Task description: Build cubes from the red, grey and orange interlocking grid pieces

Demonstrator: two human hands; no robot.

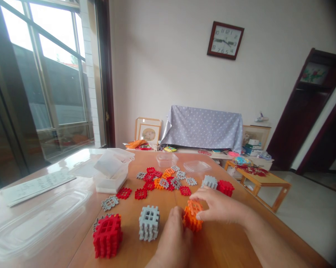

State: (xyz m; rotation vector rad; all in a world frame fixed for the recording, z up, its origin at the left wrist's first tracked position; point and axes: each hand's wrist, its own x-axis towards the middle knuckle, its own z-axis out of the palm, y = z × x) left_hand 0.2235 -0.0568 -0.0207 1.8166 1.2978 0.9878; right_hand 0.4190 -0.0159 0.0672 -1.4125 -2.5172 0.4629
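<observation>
A stack of orange square interlocking window pieces [193,222] stands on the table between my hands. My left hand [175,236] is curled against the stack's left side, its fingertips partly hidden. From the right, my right hand [216,205] grips the top orange window piece [195,207] between thumb and fingers; this piece looks slightly tilted over the stack. Left of my left hand are a grey stack [149,223] and a red stack [107,236] of the same pieces. Beyond my right hand sit another grey stack [209,182] and a red stack [225,188].
Loose red, grey and orange pieces [159,180] lie scattered mid-table. Clear plastic containers [112,182] and a flat clear lid [39,216] are on the left, beside a printed sheet [39,189]. Farther back are a small clear box [167,160] and lid [197,166].
</observation>
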